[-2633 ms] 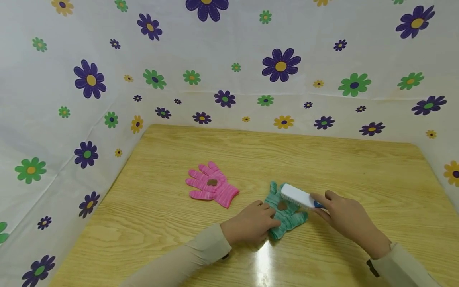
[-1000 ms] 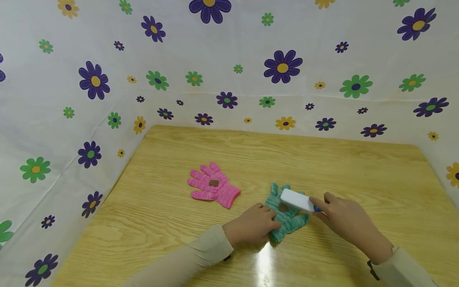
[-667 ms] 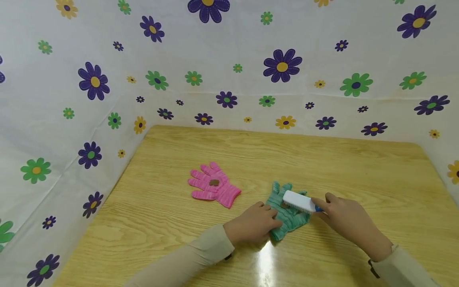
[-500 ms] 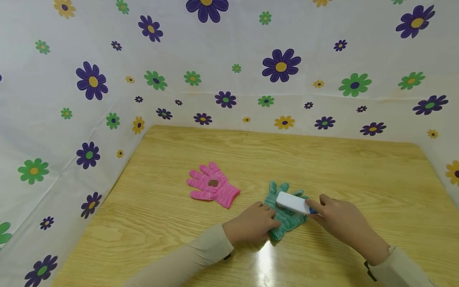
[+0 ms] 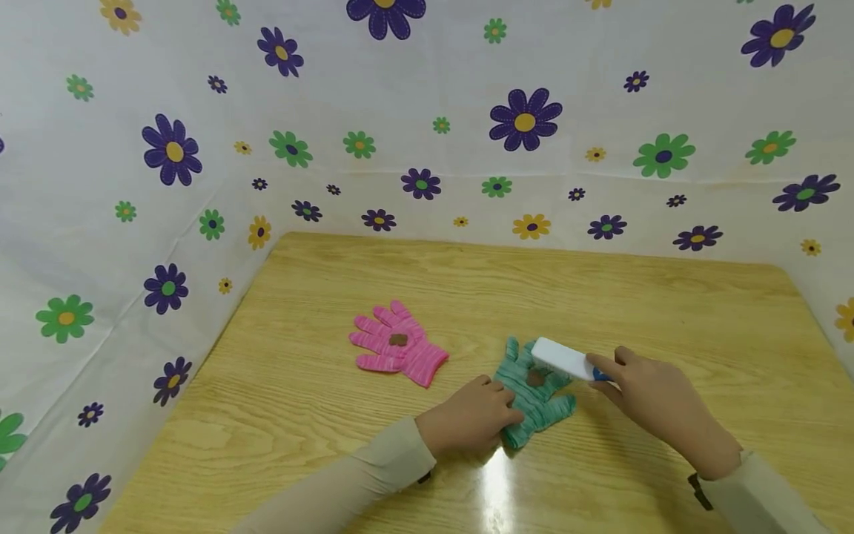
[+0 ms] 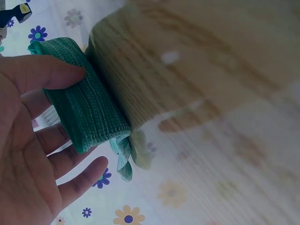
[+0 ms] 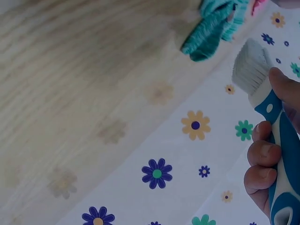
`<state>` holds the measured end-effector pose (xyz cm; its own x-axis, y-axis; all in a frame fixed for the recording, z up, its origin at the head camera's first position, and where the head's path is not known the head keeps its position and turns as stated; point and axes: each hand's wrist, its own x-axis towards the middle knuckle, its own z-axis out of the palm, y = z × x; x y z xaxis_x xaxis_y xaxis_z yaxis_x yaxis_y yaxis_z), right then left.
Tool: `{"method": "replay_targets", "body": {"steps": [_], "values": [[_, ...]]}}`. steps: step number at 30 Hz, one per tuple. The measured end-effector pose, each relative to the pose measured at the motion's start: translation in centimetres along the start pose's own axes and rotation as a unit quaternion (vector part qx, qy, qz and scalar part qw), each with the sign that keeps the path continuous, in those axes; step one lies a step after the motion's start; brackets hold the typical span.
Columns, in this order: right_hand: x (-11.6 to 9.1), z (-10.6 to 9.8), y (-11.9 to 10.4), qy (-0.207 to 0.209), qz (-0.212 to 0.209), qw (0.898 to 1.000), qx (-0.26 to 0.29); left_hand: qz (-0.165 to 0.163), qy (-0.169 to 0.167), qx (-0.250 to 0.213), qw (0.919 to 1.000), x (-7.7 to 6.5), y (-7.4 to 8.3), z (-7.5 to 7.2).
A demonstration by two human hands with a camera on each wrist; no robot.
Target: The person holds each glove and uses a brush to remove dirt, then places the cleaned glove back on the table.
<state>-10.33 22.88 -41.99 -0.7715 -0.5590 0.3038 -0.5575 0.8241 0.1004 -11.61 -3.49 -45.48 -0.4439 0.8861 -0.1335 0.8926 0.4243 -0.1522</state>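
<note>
A teal-green knit glove (image 5: 527, 408) lies on the table with a brown patch (image 5: 536, 377) on it. My left hand (image 5: 470, 417) pinches its cuff (image 6: 89, 103), thumb on one face and fingers behind the other. My right hand (image 5: 657, 400) grips the blue-and-white handle (image 7: 280, 145) of a scrub brush, fingers curled round it. The white brush head (image 5: 563, 359) is over the glove's finger end, beyond the patch; its bristles (image 7: 251, 68) show in the right wrist view, apart from the glove. Part of the glove is hidden under the brush and left hand.
A pink knit glove (image 5: 416, 360) with a brown patch (image 5: 398, 340) lies flat to the left. The wood-grain table (image 5: 300, 445) reflects light near its front. A white flower-print sheet (image 5: 400, 96) borders it at the back and sides.
The brush has gone back and forth over the green glove. Since half a second ago it has moved up and right, uncovering the brown patch. The left hand has stayed on the cuff.
</note>
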Motion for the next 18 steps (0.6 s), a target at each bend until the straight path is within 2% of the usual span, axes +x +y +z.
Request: {"method": "replay_targets", "body": {"steps": [2, 5, 12, 18], "values": [[0.0, -0.3, 0.1, 0.016, 0.001, 1.000, 0.002, -0.001, -0.002, -0.002, 1.0000, 0.0, 0.0, 0.0], [0.0, -0.5, -0.1, 0.017, -0.004, 1.000, 0.010, -0.004, -0.004, -0.007, 1.0000, 0.1, 0.0, 0.0], [-0.5, 0.7, -1.4, -0.019, -0.021, 0.999, 0.018, -0.002, -0.004, -0.016, 0.9999, 0.1, 0.0, 0.1], [-0.6, 0.8, 0.0, -0.001, 0.001, 1.000, 0.012, -0.002, -0.005, -0.015, 0.9999, 0.1, 0.0, 0.1]]}}
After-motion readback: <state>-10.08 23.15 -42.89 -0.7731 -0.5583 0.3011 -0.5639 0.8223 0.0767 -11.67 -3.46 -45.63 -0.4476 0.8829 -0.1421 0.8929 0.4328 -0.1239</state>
